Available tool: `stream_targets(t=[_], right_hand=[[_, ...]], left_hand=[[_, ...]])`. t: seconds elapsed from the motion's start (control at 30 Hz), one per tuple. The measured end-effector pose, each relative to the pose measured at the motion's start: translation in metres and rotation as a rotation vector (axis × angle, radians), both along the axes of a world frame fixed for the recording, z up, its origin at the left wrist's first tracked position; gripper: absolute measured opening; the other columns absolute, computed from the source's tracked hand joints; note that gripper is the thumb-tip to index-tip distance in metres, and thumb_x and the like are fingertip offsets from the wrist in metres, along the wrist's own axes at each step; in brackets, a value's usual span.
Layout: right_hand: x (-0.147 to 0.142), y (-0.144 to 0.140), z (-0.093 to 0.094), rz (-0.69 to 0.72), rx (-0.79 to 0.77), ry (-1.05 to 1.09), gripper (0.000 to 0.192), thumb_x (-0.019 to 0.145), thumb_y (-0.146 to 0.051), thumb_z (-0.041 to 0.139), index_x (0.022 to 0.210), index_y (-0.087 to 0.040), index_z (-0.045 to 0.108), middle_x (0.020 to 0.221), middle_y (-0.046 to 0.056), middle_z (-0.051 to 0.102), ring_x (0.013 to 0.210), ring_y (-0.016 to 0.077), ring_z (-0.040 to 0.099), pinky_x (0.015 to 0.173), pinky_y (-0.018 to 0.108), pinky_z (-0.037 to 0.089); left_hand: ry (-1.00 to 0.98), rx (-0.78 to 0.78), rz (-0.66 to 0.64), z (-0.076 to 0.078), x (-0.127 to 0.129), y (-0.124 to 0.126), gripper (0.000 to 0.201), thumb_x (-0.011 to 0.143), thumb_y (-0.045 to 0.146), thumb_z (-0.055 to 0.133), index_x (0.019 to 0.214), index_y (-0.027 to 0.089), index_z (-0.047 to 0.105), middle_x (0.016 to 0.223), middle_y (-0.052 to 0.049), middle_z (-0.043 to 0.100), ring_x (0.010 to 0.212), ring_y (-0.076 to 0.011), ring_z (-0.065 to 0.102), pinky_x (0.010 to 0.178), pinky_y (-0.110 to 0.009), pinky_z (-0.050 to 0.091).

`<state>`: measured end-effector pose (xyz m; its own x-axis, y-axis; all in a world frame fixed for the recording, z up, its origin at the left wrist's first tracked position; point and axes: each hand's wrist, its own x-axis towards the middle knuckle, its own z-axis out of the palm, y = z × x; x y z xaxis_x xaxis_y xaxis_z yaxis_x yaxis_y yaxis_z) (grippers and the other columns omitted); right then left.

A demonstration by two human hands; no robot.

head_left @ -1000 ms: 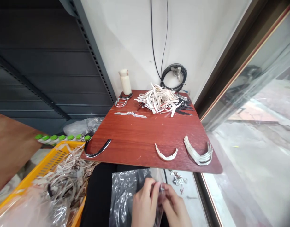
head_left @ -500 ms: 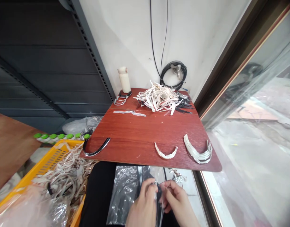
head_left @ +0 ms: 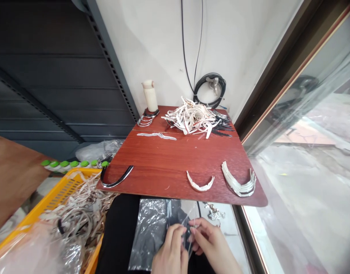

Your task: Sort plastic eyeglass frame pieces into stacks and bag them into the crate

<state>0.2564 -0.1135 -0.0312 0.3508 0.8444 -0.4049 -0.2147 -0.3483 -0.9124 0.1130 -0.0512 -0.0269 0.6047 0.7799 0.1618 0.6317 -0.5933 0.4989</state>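
Clear plastic bag [head_left: 179, 219] pinched upright between left hand [head_left: 170, 253] and right hand [head_left: 211, 245]

red-brown wood-grain table [head_left: 169, 160]. cream-white pile of curved strips [head_left: 192, 118] at back, few black strips [head_left: 223, 129] beside. black-and-chrome curved band [head_left: 116, 179]. white curved piece [head_left: 200, 184]. pale silver-white stack of bands [head_left: 239, 182]. orange-yellow basket [head_left: 53, 198] with beige strips. green bottle caps [head_left: 72, 164]. clear glossy plastic bag [head_left: 154, 232]. cream bottle [head_left: 150, 97]. black cable coil [head_left: 209, 89].
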Motion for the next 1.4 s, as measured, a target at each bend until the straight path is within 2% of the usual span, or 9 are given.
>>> stream_targets(t=[0.17,0.33,0.5,0.6,0.67,0.83,1.0,1.17,1.4], right_hand=[[-0.005,0.005,0.006,0.028,0.001,-0.086,0.044,0.091,-0.058,0.056,0.106,-0.018,0.068,0.069,0.001,0.066,0.060,0.0147,0.062,0.056,0.024,0.052],[0.009,-0.005,0.017,-0.077,0.091,-0.463,0.031,0.092,-0.049,0.058,0.096,-0.022,0.073,0.079,0.005,0.073,0.070,0.0202,0.066,0.066,0.028,0.054],[0.071,-0.018,0.031,-0.569,0.145,-1.138,0.031,0.092,-0.044,0.059,0.108,-0.020,0.069,0.105,0.012,0.071,0.098,0.0278,0.065,0.091,0.041,0.050],[0.112,-0.017,0.029,-0.515,0.105,-1.448,0.051,0.090,-0.056,0.056,0.122,-0.017,0.062,0.128,0.017,0.061,0.122,0.0345,0.053,0.104,0.053,0.039],[0.131,-0.016,0.024,-0.414,0.059,-1.546,0.052,0.093,-0.061,0.048,0.120,-0.019,0.062,0.131,0.015,0.061,0.129,0.0358,0.047,0.108,0.058,0.033],[0.140,-0.018,0.014,-0.305,0.126,-1.642,0.038,0.096,-0.056,0.046,0.093,-0.023,0.064,0.111,0.008,0.072,0.125,0.0349,0.051,0.112,0.065,0.019],[0.118,-0.029,0.030,-0.236,0.273,-1.625,0.026,0.097,-0.046,0.052,0.092,-0.023,0.062,0.088,0.004,0.073,0.108,0.0301,0.061,0.113,0.066,0.017],[0.085,-0.018,0.032,-0.082,0.345,-1.616,0.017,0.095,-0.041,0.058,0.095,-0.025,0.063,0.092,0.001,0.073,0.100,0.0264,0.063,0.115,0.067,0.011],[0.100,-0.007,0.003,-0.336,0.444,-1.624,0.011,0.091,-0.031,0.065,0.092,-0.021,0.061,0.089,0.003,0.070,0.091,0.0235,0.062,0.113,0.069,0.018]], left_hand=[[-0.091,-0.050,0.072,-0.002,0.006,0.001,0.034,0.087,0.013,0.036,0.112,0.025,0.055,0.116,-0.007,0.062,0.083,-0.0157,0.071,0.067,-0.025,0.057],[-0.091,-0.060,0.081,-0.006,0.006,0.003,0.035,0.089,0.018,0.038,0.120,0.025,0.053,0.117,-0.009,0.057,0.094,-0.0197,0.070,0.076,-0.029,0.059],[-0.058,-0.071,0.089,-0.007,0.007,0.002,0.035,0.092,0.022,0.037,0.124,0.025,0.051,0.122,-0.010,0.055,0.098,-0.0204,0.070,0.078,-0.031,0.059],[-0.039,-0.109,0.083,-0.009,0.007,0.002,0.037,0.092,0.021,0.037,0.127,0.026,0.049,0.125,-0.010,0.053,0.101,-0.0205,0.069,0.081,-0.032,0.059],[-0.040,-0.123,0.084,-0.010,0.007,0.002,0.038,0.092,0.020,0.037,0.128,0.025,0.050,0.126,-0.010,0.053,0.104,-0.0204,0.068,0.084,-0.032,0.058],[-0.052,-0.123,0.098,-0.010,0.008,0.002,0.041,0.091,0.020,0.039,0.130,0.025,0.050,0.126,-0.010,0.054,0.104,-0.0201,0.067,0.086,-0.033,0.058],[-0.051,-0.120,0.099,-0.007,0.008,0.002,0.043,0.092,0.018,0.038,0.134,0.025,0.047,0.126,-0.011,0.053,0.102,-0.0196,0.068,0.084,-0.033,0.058],[-0.047,-0.148,0.095,-0.002,0.009,0.002,0.045,0.091,0.016,0.040,0.134,0.025,0.046,0.127,-0.011,0.052,0.105,-0.0205,0.067,0.085,-0.033,0.058],[-0.073,-0.115,0.111,-0.006,0.009,0.003,0.046,0.089,0.016,0.041,0.134,0.025,0.048,0.126,-0.010,0.054,0.104,-0.0197,0.067,0.085,-0.032,0.058]])
